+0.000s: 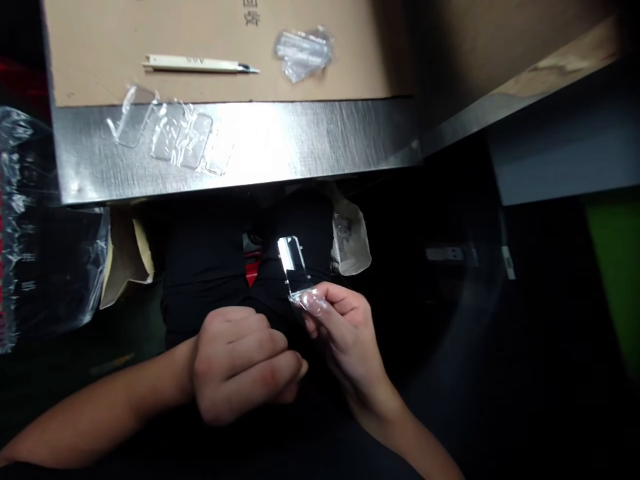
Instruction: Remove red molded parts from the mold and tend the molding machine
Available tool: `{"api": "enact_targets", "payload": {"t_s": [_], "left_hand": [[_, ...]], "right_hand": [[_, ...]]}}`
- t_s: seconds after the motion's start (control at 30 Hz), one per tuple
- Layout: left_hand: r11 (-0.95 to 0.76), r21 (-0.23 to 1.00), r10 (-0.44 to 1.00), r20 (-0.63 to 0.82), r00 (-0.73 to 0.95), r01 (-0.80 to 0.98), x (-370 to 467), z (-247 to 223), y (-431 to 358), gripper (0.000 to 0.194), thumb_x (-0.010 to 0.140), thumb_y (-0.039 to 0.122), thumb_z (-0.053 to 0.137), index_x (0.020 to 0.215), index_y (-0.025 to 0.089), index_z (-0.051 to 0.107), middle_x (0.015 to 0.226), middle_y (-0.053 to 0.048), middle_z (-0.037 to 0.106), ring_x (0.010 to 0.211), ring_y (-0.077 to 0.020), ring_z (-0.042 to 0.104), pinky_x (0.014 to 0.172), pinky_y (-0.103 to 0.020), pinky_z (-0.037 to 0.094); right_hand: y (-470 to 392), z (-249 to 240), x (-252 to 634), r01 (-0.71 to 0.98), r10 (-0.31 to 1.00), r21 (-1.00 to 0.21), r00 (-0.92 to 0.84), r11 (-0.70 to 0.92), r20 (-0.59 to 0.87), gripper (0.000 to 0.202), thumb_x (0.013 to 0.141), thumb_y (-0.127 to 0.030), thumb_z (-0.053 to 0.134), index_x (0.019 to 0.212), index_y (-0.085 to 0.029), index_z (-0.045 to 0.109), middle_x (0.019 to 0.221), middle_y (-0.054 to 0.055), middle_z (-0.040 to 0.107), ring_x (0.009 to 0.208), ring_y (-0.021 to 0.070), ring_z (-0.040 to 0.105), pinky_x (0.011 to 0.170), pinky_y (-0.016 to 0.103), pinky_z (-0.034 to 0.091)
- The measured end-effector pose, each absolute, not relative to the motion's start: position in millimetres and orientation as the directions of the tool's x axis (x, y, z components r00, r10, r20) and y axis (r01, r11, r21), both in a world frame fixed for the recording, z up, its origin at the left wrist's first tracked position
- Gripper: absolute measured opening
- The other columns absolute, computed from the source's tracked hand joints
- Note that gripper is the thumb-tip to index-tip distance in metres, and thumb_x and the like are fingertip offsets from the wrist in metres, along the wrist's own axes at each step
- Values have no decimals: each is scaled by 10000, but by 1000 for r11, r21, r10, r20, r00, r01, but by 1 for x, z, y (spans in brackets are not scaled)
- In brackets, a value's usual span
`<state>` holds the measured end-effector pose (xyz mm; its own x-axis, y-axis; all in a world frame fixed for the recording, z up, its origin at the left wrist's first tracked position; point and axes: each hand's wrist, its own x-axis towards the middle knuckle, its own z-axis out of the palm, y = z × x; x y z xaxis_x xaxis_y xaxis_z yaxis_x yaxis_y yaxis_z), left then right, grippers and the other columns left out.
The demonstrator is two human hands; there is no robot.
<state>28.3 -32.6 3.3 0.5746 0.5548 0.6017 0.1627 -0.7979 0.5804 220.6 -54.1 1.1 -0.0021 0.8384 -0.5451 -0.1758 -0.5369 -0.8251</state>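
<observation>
Metal tbl (320, 137), cardbd (200, 30) atop, dark rm (450, 333)

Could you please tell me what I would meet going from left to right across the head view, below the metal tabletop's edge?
Plastic-wrapped bundle, cardboard, curled left hand, right hand pinching a clear piece, green panel.

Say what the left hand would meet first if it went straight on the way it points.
Likely the right hand, pinching a clear rectangular plastic-looking piece; the depth is unclear.
</observation>
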Motion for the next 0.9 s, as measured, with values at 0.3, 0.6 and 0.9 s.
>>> {"api": "enact_targets", "payload": {"t_s": [0.3,0.6,0.9], "left_hand": [[-744,617,653,588,477,257,21,-5,-33,167,766,43,805,888,77,696,719,-29,644,593,-117,544,525,-281,432],[-713,646,692,585,422,274,19,-20,-32,200,756,30,806,908,81,686,738,-40,654,605,-122,569,552,-265,463],[-3,999,937,-10,350,34,42,-38,-50,130,870,233,793,835,136,715,715,-9,613,563,-67,512,514,-177,428]], "right_hand": [[-60,7,223,-223,857,-832,-41,-509,-513,304,933,-342,751,702,-160,671,552,-23,578,502,67,460,495,203,340],[-61,6,223,-222,857,-830,-54,-511,-513,302,930,-372,757,738,-148,697,559,-20,583,517,65,476,511,191,360],[-60,4,221,-197,890,-869,-49,-453,-453,277,938,-365,749,765,-154,702,577,-25,585,529,69,495,524,185,393]]}}
